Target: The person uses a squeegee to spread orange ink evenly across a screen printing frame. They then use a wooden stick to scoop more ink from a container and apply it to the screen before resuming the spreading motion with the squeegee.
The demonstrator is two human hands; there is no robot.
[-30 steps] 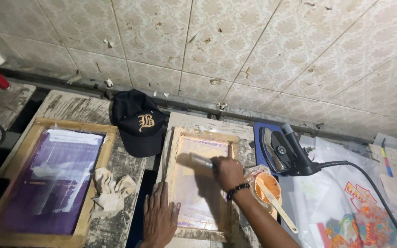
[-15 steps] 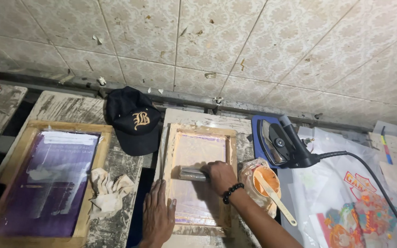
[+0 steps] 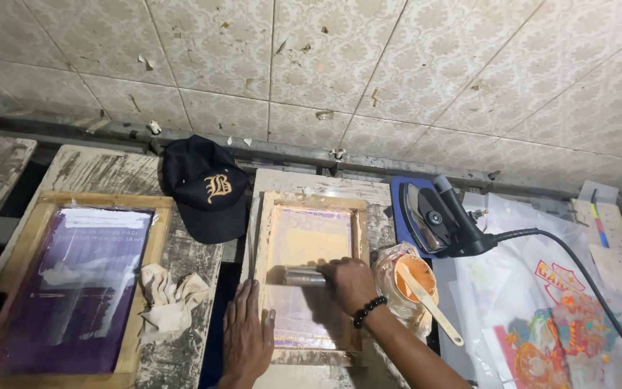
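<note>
Squeegee (image 3: 304, 276) position: across the mesh of the small wooden screen frame (image 3: 309, 277), roughly at mid-length, lying crosswise with its metal-looking bar pointing left. The right hand (image 3: 348, 283) is clenched around the right end of the squeegee; a dark bead bracelet (image 3: 368, 311) sits on that wrist. The left hand (image 3: 246, 333) lies flat, fingers spread and released, pressing on the near left rail of the small frame and the table (image 3: 181, 266) edge beside it. It grasps nothing.

The mesh inside the small frame shows a pale orange tint at the far half and a lilac tint at the near half. Just right of the frame stands a plastic-wrapped container of orange ink (image 3: 406, 282) with a pale stick (image 3: 432, 306) resting in it, handle pointing near and right. Whether the container touches the frame cannot be confirmed from this view.

Further items:
- Black cap (image 3: 203, 187) with a gold emblem, at the far left of the small frame.
- Large wooden screen frame (image 3: 73, 281) with purple mesh, well to the left.
- Crumpled stained rag (image 3: 168, 297), between the two frames.
- Clothes iron (image 3: 437, 220) on a blue pad, far right, its black cord (image 3: 584, 277) trailing to the near right.
- Printed sheets (image 3: 548, 324) with coloured artwork, near right.
</note>
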